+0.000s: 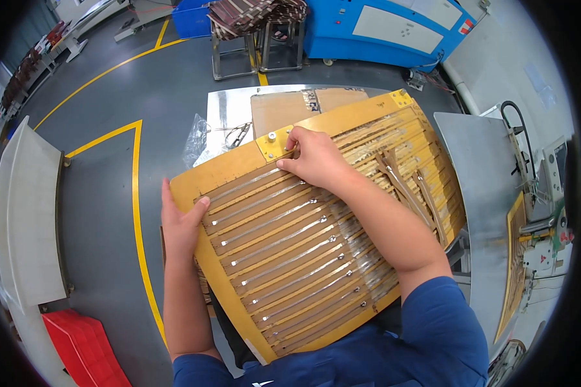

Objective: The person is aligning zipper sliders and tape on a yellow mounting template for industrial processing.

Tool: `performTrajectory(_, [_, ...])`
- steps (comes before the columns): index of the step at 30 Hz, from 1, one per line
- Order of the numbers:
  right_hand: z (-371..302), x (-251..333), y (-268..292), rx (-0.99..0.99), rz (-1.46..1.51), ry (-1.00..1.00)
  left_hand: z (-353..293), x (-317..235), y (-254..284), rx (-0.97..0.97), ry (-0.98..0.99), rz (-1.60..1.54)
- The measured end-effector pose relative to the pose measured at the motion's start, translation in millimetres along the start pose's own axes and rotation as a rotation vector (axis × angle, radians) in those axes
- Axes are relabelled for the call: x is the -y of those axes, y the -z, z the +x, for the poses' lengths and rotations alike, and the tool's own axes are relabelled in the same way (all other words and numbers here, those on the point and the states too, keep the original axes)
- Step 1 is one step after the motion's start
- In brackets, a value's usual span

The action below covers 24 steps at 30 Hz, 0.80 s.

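Observation:
A large tan template board (235, 303) with a row of parallel slots lies tilted before me. Brown zippers with silver teeth (281, 248) fill several slots on its left half, their pulls toward the middle. My left hand (181, 226) grips the board's left edge, thumb on top and fingers around the outside. At the far edge, beside a small yellow metal plate (270, 148), my right hand (317, 158) pinches the end of the farthest zipper (245, 184). The fingers partly hide that end. Loose brown zippers (407, 190) rest across the board's right half.
Under the board's far side are a metal table (229, 103) and cardboard (274, 113). A clear plastic bag (195, 138) hangs by the table's left edge. A grey panel (461, 161) and a machine (552, 213) stand at right. Beyond are a blue machine (368, 32) and stools with brown pieces (248, 19).

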State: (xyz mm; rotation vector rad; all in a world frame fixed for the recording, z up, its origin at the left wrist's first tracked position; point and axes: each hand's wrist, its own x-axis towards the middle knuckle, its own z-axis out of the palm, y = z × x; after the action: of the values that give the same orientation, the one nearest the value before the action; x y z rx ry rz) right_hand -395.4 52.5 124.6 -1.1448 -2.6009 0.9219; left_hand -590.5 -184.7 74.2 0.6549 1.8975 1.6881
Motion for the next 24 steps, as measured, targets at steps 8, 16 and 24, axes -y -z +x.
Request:
performTrajectory(8, [-11.6,2.8,-0.1,-0.181,-0.254,0.420,1.8,2.3,1.4,-0.014,-0.025,0.040])
performTrajectory(16, [-4.0,26.6,-37.4,0.222,-0.159,0.922,-1.8,-4.3,-9.9,-0.009,0.002,-0.030])
performTrajectory(24, [7.4,45.9,-56.0,0.274,-0.147,0.992,1.1,7.5,1.8,-0.021,-0.072,0.175])
